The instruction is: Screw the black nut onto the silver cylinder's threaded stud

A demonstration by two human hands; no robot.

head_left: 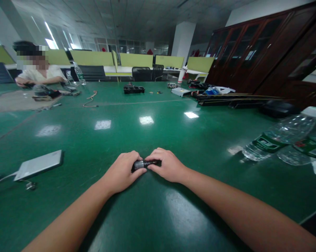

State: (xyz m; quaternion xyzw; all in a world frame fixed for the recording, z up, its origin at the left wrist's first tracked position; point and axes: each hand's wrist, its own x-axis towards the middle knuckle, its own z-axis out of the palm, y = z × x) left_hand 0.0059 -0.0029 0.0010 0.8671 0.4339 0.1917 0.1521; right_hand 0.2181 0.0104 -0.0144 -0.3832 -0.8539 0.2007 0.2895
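Near the middle of the green table (pixel 113 133), a small cylindrical part (pixel 140 164) with a silver-grey body and a thinner dark end lies between my hands. My left hand (pixel 125 171) is closed round its thicker body, thumb at the near side and fingers over the far side. The thinner, ridged-looking end is pinched by my right hand (pixel 167 164), between thumb and fingers. Both hands rest low at the tabletop, almost touching. Fingers cover the two ends of the part, so its exact kind does not show.
A silver power bank-like box (pixel 40 164) with a white cable lies left. Clear plastic bottles (pixel 278 138) stand right. Further off are a black part (pixel 134 89), a thin cable (pixel 90 99), dark long strips (pixel 226 99) and a white box (pixel 180 91). Another person (pixel 40 75) sits far left.
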